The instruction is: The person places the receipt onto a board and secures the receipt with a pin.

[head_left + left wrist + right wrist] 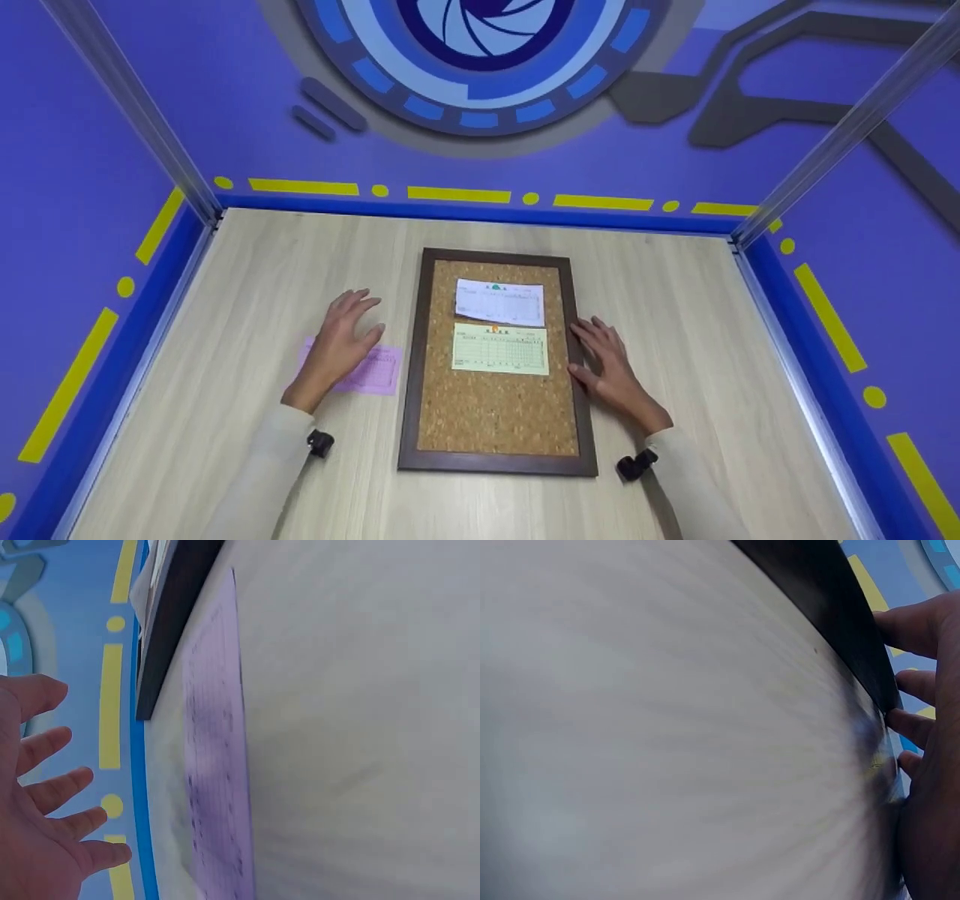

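Observation:
A cork board in a dark brown frame lies on the table in the head view. Pinned to it are a white printed slip with a green pin and, below, a pale green slip with an orange pin. My left hand hovers with spread fingers over a purple slip, hiding part of it; the left wrist view shows this hand empty above the purple slip. Fingertips of my right hand touch the right side of the frame.
The light wood table ends at a blue back wall with yellow marks. Metal posts stand at both back corners, and side walls rise left and right. A small black wrist camera sits on each sleeve.

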A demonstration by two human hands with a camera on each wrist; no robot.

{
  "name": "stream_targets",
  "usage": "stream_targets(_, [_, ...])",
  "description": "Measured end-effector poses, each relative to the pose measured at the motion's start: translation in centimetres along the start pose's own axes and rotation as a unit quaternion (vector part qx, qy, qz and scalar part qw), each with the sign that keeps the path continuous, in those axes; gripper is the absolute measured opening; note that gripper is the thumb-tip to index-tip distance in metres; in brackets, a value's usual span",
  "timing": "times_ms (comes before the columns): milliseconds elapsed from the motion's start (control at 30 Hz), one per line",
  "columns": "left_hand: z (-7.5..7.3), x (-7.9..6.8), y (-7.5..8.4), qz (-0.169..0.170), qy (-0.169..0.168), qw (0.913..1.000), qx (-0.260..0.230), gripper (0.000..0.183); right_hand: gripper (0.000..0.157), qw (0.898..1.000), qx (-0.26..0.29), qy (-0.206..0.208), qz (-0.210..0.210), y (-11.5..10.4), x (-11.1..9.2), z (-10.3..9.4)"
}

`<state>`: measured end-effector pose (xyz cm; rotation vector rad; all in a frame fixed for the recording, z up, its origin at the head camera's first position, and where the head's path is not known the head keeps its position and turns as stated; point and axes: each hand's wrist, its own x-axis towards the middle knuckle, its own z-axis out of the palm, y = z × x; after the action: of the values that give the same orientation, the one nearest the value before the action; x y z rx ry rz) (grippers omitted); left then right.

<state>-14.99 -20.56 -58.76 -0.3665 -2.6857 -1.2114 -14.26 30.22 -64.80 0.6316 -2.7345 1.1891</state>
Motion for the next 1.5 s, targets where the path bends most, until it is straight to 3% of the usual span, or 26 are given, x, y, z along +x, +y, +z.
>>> stream_targets(267, [-1.6,-2.1,-2.4,-0.032,0.011,0.9993,0.013,0.048,0.072,1.000,-0.003,-0.001,0.006,-0.1,-0.3,0.0])
stream_targets(667, [-3.0,-3.9,-4.7,-0.065,0.020,0.9977,-0.010,0.046,0.072,1.000,-0.003,0.000,0.008,0.0,-0.1,0.0])
stream_targets(1200, [-4.7,-5.6,-7.1,-0.095,0.048,0.9942,-0.011,0.037,0.072,1.000,-0.004,-0.005,0.017,-0.1,-0.2,0.0])
stream_targets(1500, [-4.9,-6.1,-8.0,-0.092,0.055,0.9942,0.003,0.035,0.072,1.000,-0.006,-0.004,0.008,-0.1,-0.1,0.0])
